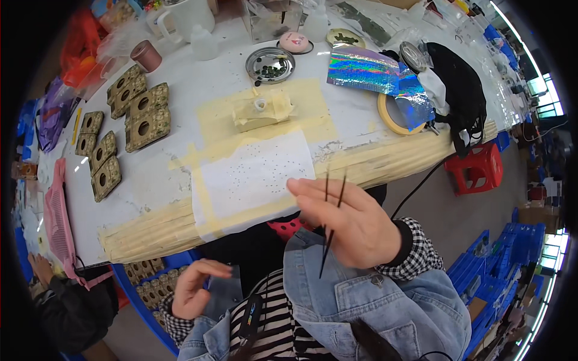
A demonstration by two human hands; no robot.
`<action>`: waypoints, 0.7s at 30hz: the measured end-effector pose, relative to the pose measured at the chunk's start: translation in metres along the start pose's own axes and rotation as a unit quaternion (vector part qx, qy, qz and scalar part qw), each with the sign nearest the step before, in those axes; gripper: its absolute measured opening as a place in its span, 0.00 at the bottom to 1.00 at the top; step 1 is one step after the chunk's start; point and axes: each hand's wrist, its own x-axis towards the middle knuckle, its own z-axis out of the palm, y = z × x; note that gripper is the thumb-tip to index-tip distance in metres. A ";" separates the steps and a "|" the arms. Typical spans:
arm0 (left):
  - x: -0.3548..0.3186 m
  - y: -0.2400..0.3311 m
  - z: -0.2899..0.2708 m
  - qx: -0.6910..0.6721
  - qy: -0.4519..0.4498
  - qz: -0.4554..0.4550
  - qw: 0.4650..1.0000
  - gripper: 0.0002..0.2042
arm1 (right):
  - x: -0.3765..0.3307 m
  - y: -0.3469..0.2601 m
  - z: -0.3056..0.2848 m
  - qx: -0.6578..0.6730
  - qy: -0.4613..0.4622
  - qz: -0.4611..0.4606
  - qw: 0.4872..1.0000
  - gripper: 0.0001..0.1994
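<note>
The right hand (367,231), right of centre in the frame, grasps slender dark tweezers (326,240); its fingers are bent close together, and the tweezers' two legs stand apart at the upper end and draw together toward the lower. Whether anything sits between the tips is too small to tell. The left hand (195,289), at lower centre-left, is released: fingers loosely curved, thumb apart from them. Beyond the right fingertips, mid-frame, lies a white sheet (220,201) scattered with tiny dark specks (265,171).

At upper centre, a round shallow dish (286,73) holds small dark green pieces (269,65); up and to its right, a pale yellowish round dish (333,37) carries dark bits (345,40). At lower left, a blue bin (180,260) contains rows of camouflage-patterned blocks (144,270).
</note>
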 end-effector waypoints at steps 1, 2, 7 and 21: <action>0.025 0.005 0.023 -0.020 -0.083 -0.001 0.996 0.23 | 0.004 -0.005 0.002 0.000 -0.009 -0.024 1.000 0.25; 0.043 -0.001 0.049 -0.100 -0.092 -0.021 0.990 0.23 | 0.005 -0.011 0.009 0.012 -0.011 -0.027 0.999 0.27; 0.110 -0.009 0.091 -0.072 -0.228 -0.042 0.970 0.15 | -0.006 -0.016 -0.005 -0.005 -0.152 0.001 0.988 0.40; 0.132 -0.050 0.124 -0.384 -0.277 -0.314 0.823 0.18 | -0.088 0.138 -0.096 -0.262 0.162 0.318 0.897 0.09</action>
